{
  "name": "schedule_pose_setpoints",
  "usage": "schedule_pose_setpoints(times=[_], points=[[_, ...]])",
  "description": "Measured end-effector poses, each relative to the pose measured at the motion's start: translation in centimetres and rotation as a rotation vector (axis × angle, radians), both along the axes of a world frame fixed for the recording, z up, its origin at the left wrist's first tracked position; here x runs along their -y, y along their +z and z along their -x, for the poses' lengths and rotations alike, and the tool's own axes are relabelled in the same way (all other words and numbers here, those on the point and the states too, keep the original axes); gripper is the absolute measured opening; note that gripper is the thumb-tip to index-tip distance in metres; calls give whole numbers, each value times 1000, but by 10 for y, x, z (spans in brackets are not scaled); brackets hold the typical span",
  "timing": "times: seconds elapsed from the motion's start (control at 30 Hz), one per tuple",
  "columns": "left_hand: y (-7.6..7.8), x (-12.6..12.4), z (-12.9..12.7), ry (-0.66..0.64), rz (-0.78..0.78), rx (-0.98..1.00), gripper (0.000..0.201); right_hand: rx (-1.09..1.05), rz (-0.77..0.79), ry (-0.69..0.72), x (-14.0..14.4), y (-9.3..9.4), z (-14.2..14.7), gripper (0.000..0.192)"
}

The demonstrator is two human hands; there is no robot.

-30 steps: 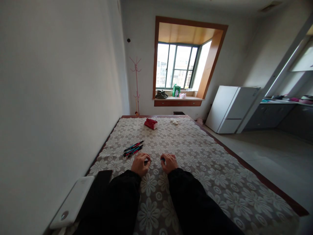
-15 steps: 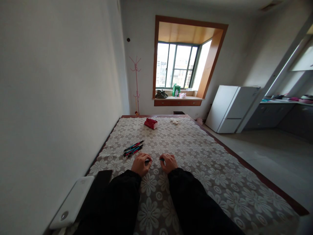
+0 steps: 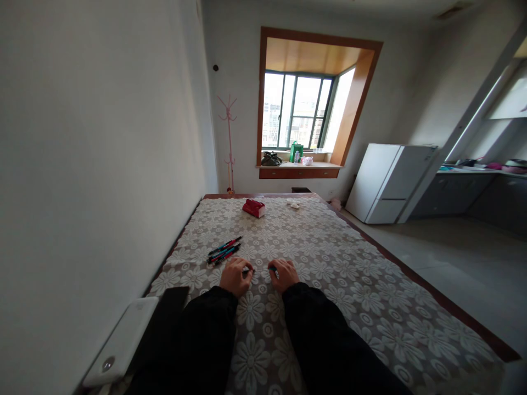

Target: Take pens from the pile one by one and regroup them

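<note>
A small, bare room with pale walls holds a long table [image 3: 370, 307] covered in a lace cloth of white flowers, running away from the person toward a wood-framed window [image 3: 304, 112]. A white fridge [image 3: 389, 184] stands off to the right, and a pink coat stand [image 3: 229, 142] stands in the far left corner.

Both hands rest on the cloth close in front of the person, black sleeves leading to them. The left hand [image 3: 235, 276] and the right hand [image 3: 285, 274] sit side by side, near each other, each curled with fingers drawn in. Between them lies a thin pen [image 3: 260, 269], its long axis running left to right across the table, square to the forearms. Each hand pinches one end of it: the left takes the darker tip end, the right the end with a bluish part. It is too small to tell whether the pen is one piece or two parts being worked together. Both hands are equally near it, knuckles up, wrists low on the cloth.

Just beyond the left hand, slightly to the left, a small bunch of pens [image 3: 224, 249] lies on the cloth, angled away toward the right. Farther off sits a red box [image 3: 254, 208]. A white slab-like device [image 3: 123, 340] lies at the near left edge.
</note>
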State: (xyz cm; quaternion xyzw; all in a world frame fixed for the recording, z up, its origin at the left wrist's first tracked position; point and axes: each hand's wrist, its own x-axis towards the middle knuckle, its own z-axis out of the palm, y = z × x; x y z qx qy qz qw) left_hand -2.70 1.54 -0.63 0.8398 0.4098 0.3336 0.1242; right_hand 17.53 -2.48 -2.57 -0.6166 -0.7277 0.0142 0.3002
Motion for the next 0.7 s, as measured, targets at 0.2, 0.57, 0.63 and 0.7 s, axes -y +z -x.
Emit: schedule_pose_setpoints(times=[0.2, 0.57, 0.63, 0.7], points=[[0, 0, 0, 3, 5, -5, 10, -12, -4, -3, 0, -1, 0, 11], [1, 1, -1, -7, 11, -2, 10, -4, 5, 8, 0, 0, 1, 11], [2, 2, -1, -9, 12, -2, 9, -2, 5, 10, -1, -1, 1, 11], [2, 2, -1, -13, 10, -2, 9, -2, 4, 7, -1, -1, 1, 11]])
